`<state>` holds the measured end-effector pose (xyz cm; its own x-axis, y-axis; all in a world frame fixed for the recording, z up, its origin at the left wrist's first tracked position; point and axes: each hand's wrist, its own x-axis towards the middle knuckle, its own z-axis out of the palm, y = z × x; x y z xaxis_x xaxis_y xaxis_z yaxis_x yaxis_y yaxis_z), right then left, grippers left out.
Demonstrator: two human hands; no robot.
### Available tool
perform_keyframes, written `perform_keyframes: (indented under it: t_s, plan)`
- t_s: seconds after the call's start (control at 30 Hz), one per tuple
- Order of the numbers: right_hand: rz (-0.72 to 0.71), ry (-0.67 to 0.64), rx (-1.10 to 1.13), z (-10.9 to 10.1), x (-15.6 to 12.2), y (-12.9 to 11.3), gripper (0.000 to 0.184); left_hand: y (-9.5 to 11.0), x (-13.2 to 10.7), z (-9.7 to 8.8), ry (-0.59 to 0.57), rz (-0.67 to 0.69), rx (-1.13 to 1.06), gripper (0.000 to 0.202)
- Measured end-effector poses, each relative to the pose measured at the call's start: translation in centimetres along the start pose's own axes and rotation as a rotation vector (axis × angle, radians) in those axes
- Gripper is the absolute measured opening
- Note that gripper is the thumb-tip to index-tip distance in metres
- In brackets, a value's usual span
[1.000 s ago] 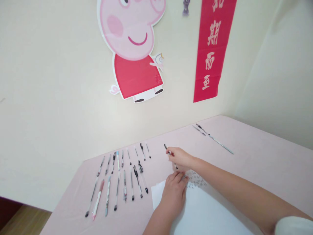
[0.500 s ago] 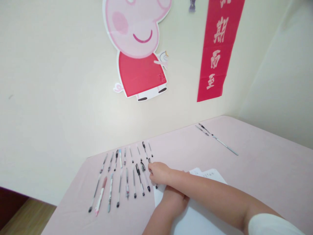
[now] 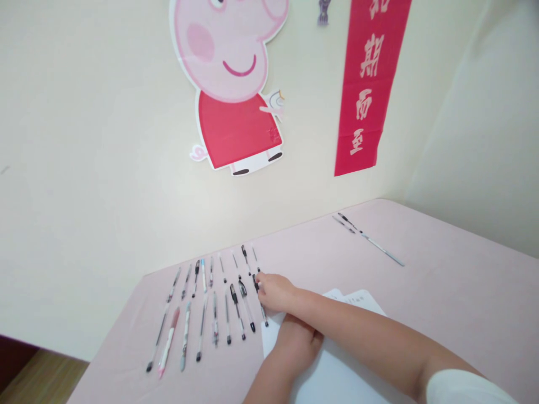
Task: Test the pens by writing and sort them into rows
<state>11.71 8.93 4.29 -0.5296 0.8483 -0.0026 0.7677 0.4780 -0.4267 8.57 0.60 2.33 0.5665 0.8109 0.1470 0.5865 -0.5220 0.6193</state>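
My right hand rests at the right end of the nearer row of pens, fingers loosely curled, its fingertips just right of a black-capped pen. That pen lies on the table, most of its length in sight, and nothing shows in the fingers. Under my right forearm, my left hand lies over white paper. The crossing arm hides most of its fingers, so whether they hold anything cannot be made out. Beside them lie a clear pen with a black cap and another black-capped pen.
Several more pens lie leftward in two rows, among them a pink-and-white pen and a grey-white pen. A long pale pen and two darker pens lie far right. The pink table meets the wall behind.
My right hand has shifted slightly right, off the black-capped pen, which now shows more fully. My left hand keeps its place. The whole view has moved a little.
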Motion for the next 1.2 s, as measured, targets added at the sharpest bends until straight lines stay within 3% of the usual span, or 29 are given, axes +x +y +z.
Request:
perform_keyframes:
  t_s: [0.17, 0.43, 0.83, 0.97, 1.2]
  plan:
    - [0.067, 0.160, 0.074, -1.5, 0.2, 3.0, 0.034, 0.4, 0.2, -0.3, -0.012, 0.007, 0.071, 0.031]
    - [0.292, 0.427, -0.111, -4.9, 0.1, 12.1, 0.030, -0.1, 0.0, -0.3, -0.072, -0.012, 0.095, 0.044]
    - [0.611, 0.507, -0.423, -7.2, -2.1, 24.3, 0.045, -0.1, 0.1, -0.3, -0.077, -0.032, 0.076, 0.044]
    - [0.638, 0.437, -0.473, -7.1, -2.3, 25.9, 0.042, -0.1, 0.1, -0.4, -0.077, -0.036, 0.071, 0.044]
    - [0.592, 0.443, -0.468, -7.1, -3.0, 24.7, 0.035, -0.1, 0.1, -0.3, -0.068, -0.028, 0.073, 0.044]
